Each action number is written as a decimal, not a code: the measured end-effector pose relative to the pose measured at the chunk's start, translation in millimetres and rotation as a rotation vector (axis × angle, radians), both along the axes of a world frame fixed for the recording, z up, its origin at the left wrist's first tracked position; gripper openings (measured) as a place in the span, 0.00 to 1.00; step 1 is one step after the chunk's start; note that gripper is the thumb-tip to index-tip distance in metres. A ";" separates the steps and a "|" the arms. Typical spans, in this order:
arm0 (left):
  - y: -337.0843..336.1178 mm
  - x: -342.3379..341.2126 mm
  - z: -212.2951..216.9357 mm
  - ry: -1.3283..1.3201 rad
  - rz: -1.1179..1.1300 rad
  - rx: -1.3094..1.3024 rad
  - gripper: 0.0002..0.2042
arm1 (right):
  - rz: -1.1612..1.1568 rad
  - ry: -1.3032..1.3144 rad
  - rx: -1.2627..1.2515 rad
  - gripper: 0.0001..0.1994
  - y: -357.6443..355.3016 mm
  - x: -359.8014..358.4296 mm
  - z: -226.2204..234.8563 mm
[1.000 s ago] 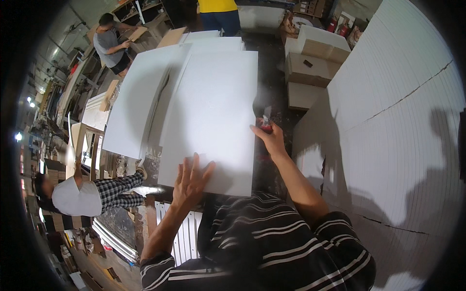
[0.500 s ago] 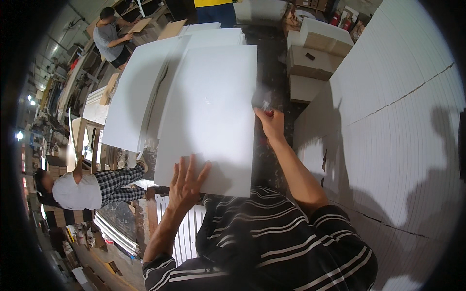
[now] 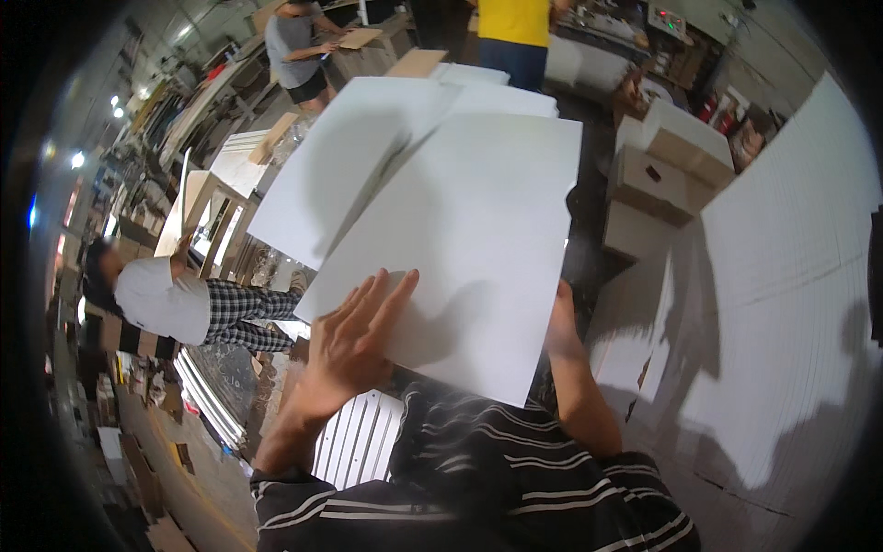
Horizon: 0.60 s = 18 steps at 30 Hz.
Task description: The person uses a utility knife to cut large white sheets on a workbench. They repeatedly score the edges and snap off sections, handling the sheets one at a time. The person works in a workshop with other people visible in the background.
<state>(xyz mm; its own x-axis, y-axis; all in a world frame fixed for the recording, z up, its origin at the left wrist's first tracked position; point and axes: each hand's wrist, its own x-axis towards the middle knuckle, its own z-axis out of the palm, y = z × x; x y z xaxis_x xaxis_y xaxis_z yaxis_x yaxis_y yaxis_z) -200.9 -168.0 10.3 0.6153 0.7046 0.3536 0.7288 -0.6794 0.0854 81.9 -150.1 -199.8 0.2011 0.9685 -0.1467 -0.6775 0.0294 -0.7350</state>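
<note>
A white rectangular panel (image 3: pixel 478 221) lies at an angle in front of me, its near corner by my striped shirt. My left hand (image 3: pixel 354 336) rests on its near left part, fingers stretched out and holding nothing. At the panel's right edge is my right hand (image 3: pixel 560 317); the panel covers its fingers, so its grip and anything in it are hidden. Further up that edge a small dark shape (image 3: pixel 572 198) sticks out, too little to name. More white panels (image 3: pixel 349 156) lie beneath and to the left of this one.
A tall stack of white boards (image 3: pixel 782 304) stands close on my right. Cartons (image 3: pixel 658 179) are piled at the far right. One person (image 3: pixel 166 294) stands at the left, another in grey (image 3: pixel 294 51) handles a board farther back, and one in yellow (image 3: pixel 513 32) stands beyond the panels.
The panel has turned clockwise, its far end swinging right. My right hand, earlier closed around something with red on it beside the edge, has come nearer and gone partly behind the panel.
</note>
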 end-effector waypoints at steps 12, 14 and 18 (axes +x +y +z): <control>50.7 -129.9 2.7 -0.990 0.110 -0.389 0.09 | 0.264 -0.175 -0.216 0.25 67.9 -139.3 35.5; 57.0 -150.5 -13.9 -1.073 0.094 -0.465 0.04 | 0.293 -0.183 -0.199 0.27 81.8 -164.6 36.0; 64.1 -177.1 -53.8 -1.295 0.172 -0.514 0.01 | 0.140 -0.165 -0.152 0.25 98.7 -198.2 36.8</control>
<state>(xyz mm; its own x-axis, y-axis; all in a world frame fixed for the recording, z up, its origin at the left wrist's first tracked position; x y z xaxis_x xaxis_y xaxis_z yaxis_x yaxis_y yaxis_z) -377.9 -103.9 -43.5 -0.0506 0.9590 0.2789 0.0119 -0.2787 0.9603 -116.4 -51.4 -163.1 0.1004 0.9578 -0.2693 -0.5382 -0.1754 -0.8244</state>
